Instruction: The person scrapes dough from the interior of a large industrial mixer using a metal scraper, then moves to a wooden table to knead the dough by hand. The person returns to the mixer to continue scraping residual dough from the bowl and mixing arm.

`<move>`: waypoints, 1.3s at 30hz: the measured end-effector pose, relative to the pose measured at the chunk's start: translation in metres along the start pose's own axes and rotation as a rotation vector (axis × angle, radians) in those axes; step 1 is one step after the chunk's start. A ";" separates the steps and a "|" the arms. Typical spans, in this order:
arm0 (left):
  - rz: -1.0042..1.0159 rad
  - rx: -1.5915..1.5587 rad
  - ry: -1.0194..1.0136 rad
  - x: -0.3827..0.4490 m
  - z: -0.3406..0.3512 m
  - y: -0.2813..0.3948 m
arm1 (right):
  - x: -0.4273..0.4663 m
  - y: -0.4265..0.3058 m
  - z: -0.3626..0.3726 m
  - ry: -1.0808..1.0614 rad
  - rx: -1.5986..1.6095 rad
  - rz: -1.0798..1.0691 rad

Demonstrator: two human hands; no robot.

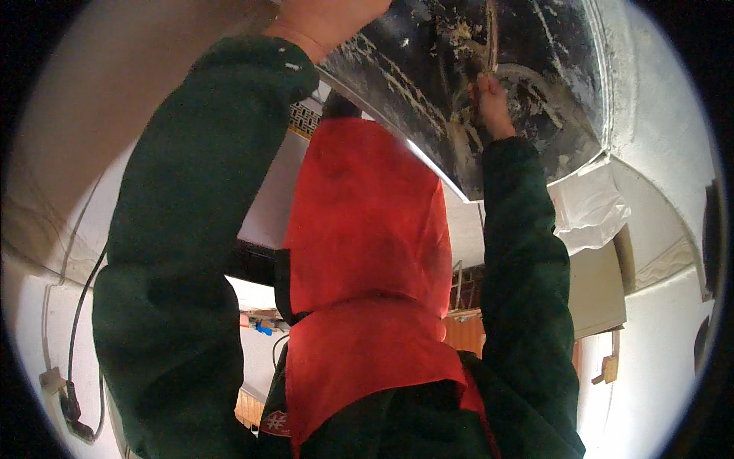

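My left hand (332,26) reaches to the top of the view, by the left edge of a dark flat panel or tabletop (401,109). Its fingers are cut off by the frame, so what they hold is hidden. Pale, flaky streaks and smears cover the dark surface, which has a light rim. Over this surface, my right hand (496,109) is closed around the lower end of a thin, light-brown stick (491,34). The stick runs up past the top of the frame.
A red apron (370,224) covers my front between both green sleeves. Right of the dark surface hang a clear plastic bag (590,212) and a cream-coloured box or board (599,287). Along the white wall at left, a black cord (74,338) runs to a plug (70,404).
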State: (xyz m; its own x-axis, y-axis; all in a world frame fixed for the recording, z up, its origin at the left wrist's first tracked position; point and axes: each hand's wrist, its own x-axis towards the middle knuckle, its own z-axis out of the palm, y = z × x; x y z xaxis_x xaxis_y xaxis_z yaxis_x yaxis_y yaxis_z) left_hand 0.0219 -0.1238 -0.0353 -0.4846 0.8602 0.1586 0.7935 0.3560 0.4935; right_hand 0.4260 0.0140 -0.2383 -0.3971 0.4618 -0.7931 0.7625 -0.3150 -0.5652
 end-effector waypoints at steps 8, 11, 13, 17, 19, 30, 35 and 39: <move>0.015 0.013 -0.003 0.001 0.005 0.000 | -0.034 -0.039 0.014 -0.022 0.322 0.173; 0.000 -0.004 -0.021 0.003 0.003 0.000 | -0.068 -0.057 0.031 -0.106 0.408 0.214; -0.026 -0.025 -0.065 0.005 0.000 0.000 | -0.095 -0.071 0.050 -0.043 0.337 0.218; -0.070 -0.016 -0.139 0.006 -0.010 0.004 | -0.141 -0.107 0.061 0.092 -0.123 -0.068; -0.079 -0.025 -0.200 0.008 -0.014 0.005 | -0.144 -0.127 0.060 0.162 -0.387 -0.402; -0.093 -0.202 -0.133 0.009 -0.017 0.007 | -0.089 -0.119 0.105 0.580 -0.381 -0.709; -0.129 -0.198 -0.156 0.009 -0.016 0.007 | -0.088 -0.125 0.111 0.475 -0.397 -0.416; -0.072 -0.217 -0.101 0.008 -0.014 0.006 | -0.101 -0.129 0.098 0.514 -0.353 -0.435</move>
State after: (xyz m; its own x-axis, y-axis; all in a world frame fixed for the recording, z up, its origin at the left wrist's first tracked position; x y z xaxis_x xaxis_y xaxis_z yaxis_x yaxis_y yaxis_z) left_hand 0.0177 -0.1202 -0.0196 -0.4891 0.8715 0.0359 0.6554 0.3400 0.6744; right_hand 0.3173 -0.0734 -0.1080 -0.4771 0.8393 -0.2606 0.7441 0.2279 -0.6280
